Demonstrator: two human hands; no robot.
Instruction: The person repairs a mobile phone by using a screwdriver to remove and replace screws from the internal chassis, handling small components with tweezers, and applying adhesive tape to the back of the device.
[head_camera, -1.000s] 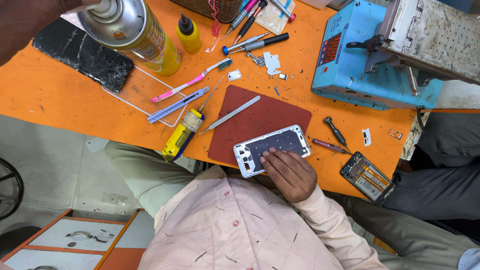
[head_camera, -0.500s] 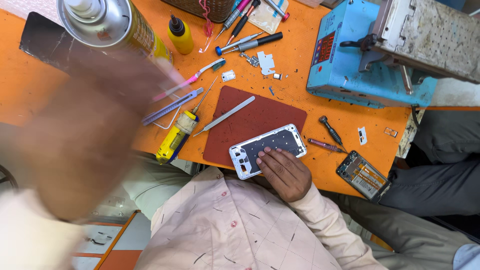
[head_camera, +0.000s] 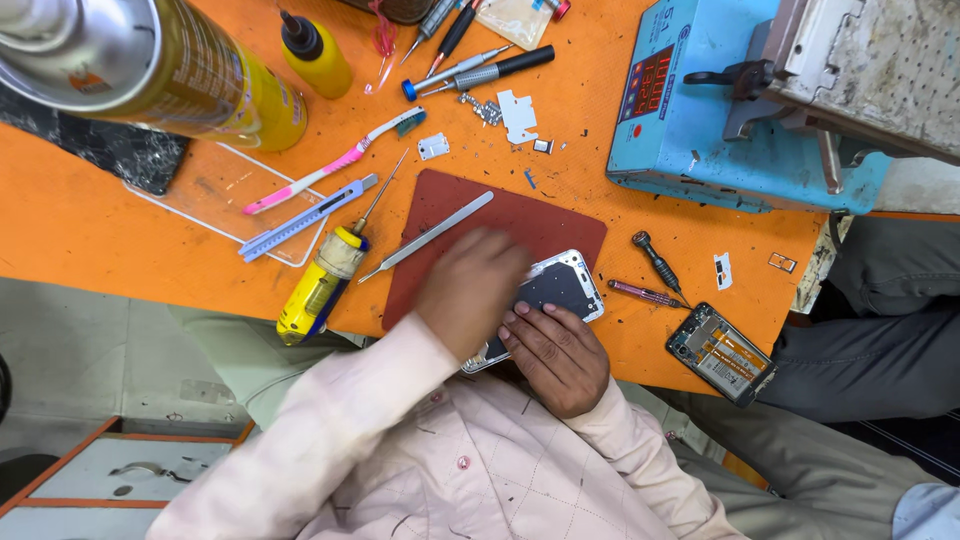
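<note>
On the red mat (head_camera: 520, 215), one white phone frame (head_camera: 560, 290), two hands pressing it flat-fingered, left (head_camera: 470, 290), right (head_camera: 555, 355), one tweezers (head_camera: 425, 237)

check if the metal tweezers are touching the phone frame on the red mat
Apart. The head view shows the tweezers lying across the upper left of the red mat, with bare mat between them and the phone frame, which both hands hold lower right.

Bright, even light; left hand (head_camera: 468, 290) motion-blurred, soft shadows.
</note>
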